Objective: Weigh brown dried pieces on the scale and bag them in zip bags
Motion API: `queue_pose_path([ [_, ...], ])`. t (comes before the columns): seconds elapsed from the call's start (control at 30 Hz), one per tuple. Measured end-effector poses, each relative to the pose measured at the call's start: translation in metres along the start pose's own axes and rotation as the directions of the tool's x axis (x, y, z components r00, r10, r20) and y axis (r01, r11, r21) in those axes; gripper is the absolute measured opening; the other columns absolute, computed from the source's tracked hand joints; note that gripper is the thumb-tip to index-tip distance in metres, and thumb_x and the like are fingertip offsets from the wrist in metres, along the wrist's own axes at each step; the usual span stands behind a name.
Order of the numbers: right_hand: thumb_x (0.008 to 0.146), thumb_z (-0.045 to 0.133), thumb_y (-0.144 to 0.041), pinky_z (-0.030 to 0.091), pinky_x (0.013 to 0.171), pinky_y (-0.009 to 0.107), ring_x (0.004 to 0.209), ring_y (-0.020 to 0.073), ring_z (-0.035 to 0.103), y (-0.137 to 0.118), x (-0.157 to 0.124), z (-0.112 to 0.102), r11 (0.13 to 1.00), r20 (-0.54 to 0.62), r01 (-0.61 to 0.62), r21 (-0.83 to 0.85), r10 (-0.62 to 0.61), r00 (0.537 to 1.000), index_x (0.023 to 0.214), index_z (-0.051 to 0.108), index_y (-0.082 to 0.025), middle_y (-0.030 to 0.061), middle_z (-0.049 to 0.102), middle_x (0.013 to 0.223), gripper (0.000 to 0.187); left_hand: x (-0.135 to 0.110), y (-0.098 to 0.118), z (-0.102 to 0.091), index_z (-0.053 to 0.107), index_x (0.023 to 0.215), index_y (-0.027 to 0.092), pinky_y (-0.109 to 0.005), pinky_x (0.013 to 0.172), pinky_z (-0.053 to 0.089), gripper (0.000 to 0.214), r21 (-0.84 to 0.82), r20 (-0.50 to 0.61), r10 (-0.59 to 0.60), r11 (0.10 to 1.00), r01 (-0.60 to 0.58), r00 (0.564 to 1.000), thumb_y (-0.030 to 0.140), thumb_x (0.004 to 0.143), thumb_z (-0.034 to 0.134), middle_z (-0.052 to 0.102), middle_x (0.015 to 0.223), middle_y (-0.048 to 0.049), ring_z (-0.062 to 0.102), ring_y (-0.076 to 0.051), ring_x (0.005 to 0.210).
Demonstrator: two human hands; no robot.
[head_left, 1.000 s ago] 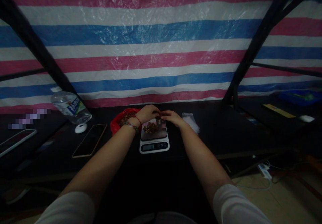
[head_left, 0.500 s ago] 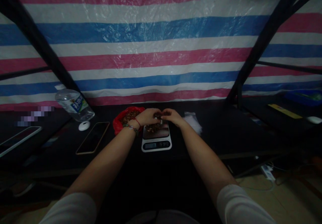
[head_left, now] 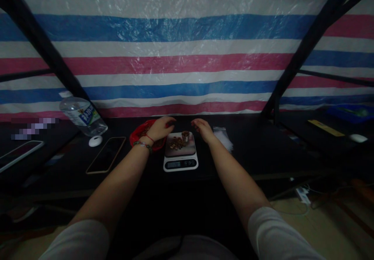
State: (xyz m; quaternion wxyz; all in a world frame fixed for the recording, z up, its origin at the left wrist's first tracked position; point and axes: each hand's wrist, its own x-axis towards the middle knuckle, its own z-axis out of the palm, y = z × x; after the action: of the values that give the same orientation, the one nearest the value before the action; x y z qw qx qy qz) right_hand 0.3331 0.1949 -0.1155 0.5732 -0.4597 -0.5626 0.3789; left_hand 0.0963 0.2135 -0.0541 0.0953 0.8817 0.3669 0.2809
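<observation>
A small white kitchen scale (head_left: 180, 162) stands on the dark table in front of me. Its platform carries a heap of small brown pieces (head_left: 176, 144) and a short round metal weight or cup (head_left: 185, 135). My left hand (head_left: 159, 128) hovers at the scale's left rear, over a red bag (head_left: 137, 136) holding more brown pieces; its fingers are curled, and I cannot see anything in them. My right hand (head_left: 202, 129) is at the scale's right rear with fingers loosely bent and apart, holding nothing visible.
A phone (head_left: 105, 159) lies left of the scale, with a white mouse (head_left: 95, 141) and a lying water bottle (head_left: 83, 116) behind it. Clear plastic bags (head_left: 223, 137) sit to the right. A striped tarp hangs behind the table; black frame bars slant at both sides.
Both hands were joined over the scale's platform around the small metal piece. They have now parted, left hand moving left toward the red bag, right hand moving right, leaving the piece on the platform.
</observation>
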Motion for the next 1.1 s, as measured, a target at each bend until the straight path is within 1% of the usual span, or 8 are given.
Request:
queue_pose_path([
  [0.17,0.081,0.047,-0.046,0.046,0.078,0.03,0.084,0.0192,0.062,-0.027,0.0,-0.018,0.916,-0.209,-0.011,-0.402,-0.08,0.975,0.091,0.066,-0.016,0.0069,0.069,0.089,0.037,-0.012,-0.035,0.005,0.066,0.101,0.015,-0.036,0.092,0.046,0.03,0.151,-0.141,-0.182,0.968,0.202,0.973,0.03,0.082,0.048,0.069,0.104,-0.0106,0.062,-0.025,0.098],
  [0.27,0.078,0.056,-0.048,0.043,0.09,0.037,0.102,0.0262,0.06,-0.043,-0.012,-0.035,0.572,-0.187,-0.21,-0.793,0.099,0.977,0.1,0.066,-0.015,0.013,0.067,0.104,0.041,-0.02,-0.046,0.011,0.067,0.099,0.016,-0.034,0.089,0.047,0.03,0.162,-0.165,-0.202,0.96,0.228,0.965,0.03,0.083,0.047,0.069,0.103,-0.0098,0.063,-0.024,0.095],
  [0.33,0.072,0.063,-0.053,0.043,0.092,0.041,0.109,0.0322,0.058,-0.046,-0.023,-0.043,0.304,-0.224,-0.312,-0.9,0.29,0.93,0.106,0.065,-0.013,0.0186,0.064,0.11,0.052,-0.024,-0.047,0.014,0.067,0.099,0.016,-0.033,0.088,0.048,0.03,0.149,-0.19,-0.201,0.962,0.23,0.961,0.03,0.084,0.046,0.069,0.103,-0.0088,0.063,-0.023,0.094],
  [0.43,0.079,0.059,-0.049,0.045,0.09,0.046,0.112,0.035,0.057,-0.041,-0.039,-0.048,0.121,-0.307,-0.383,-0.916,0.405,0.861,0.115,0.061,-0.012,0.0232,0.059,0.119,0.052,-0.028,-0.043,0.015,0.068,0.096,0.017,-0.033,0.087,0.048,0.029,0.151,-0.189,-0.19,0.964,0.22,0.963,0.03,0.084,0.046,0.07,0.099,-0.0081,0.063,-0.023,0.092],
  [0.57,0.09,0.046,-0.038,0.046,0.088,0.043,0.107,0.0305,0.061,-0.032,-0.049,-0.048,0.111,-0.319,-0.397,-0.911,0.421,0.849,0.115,0.062,-0.015,0.0199,0.063,0.115,0.038,-0.032,-0.033,0.014,0.069,0.094,0.017,-0.033,0.085,0.048,0.029,0.18,-0.158,-0.178,0.962,0.205,0.971,0.03,0.085,0.045,0.07,0.096,-0.008,0.063,-0.023,0.09],
  [0.8,0.086,0.049,-0.045,0.047,0.085,0.037,0.103,0.0282,0.063,-0.038,-0.056,-0.059,0.128,-0.278,-0.347,-0.929,0.375,0.884,0.111,0.066,-0.016,0.0166,0.066,0.11,0.041,-0.039,-0.024,0.013,0.07,0.092,0.018,-0.034,0.082,0.047,0.03,0.28,-0.128,-0.213,0.929,0.241,0.969,0.031,0.085,0.044,0.07,0.094,-0.0093,0.062,-0.024,0.088],
  [0.97,0.086,0.046,-0.035,0.048,0.079,0.033,0.097,0.0271,0.066,-0.042,-0.057,-0.067,0.124,-0.24,-0.301,-0.945,0.362,0.901,0.102,0.07,-0.014,0.0177,0.069,0.103,0.037,-0.045,-0.038,0.005,0.069,0.099,0.02,-0.037,0.081,0.047,0.034,0.373,-0.216,-0.406,0.806,0.459,0.888,0.038,0.084,0.044,0.068,0.102,-0.0117,0.061,-0.028,0.094],
  [1.1,0.088,0.042,-0.03,0.047,0.081,0.034,0.098,0.0282,0.065,-0.043,-0.053,-0.069,0.085,-0.259,-0.305,-0.948,0.349,0.901,0.104,0.069,-0.009,0.022,0.068,0.103,0.038,-0.049,-0.051,0.003,0.065,0.11,0.02,-0.038,0.081,0.047,0.05,0.405,-0.142,-0.569,0.713,0.572,0.81,0.054,0.079,0.047,0.065,0.112,-0.0143,0.06,-0.032,0.1],
])
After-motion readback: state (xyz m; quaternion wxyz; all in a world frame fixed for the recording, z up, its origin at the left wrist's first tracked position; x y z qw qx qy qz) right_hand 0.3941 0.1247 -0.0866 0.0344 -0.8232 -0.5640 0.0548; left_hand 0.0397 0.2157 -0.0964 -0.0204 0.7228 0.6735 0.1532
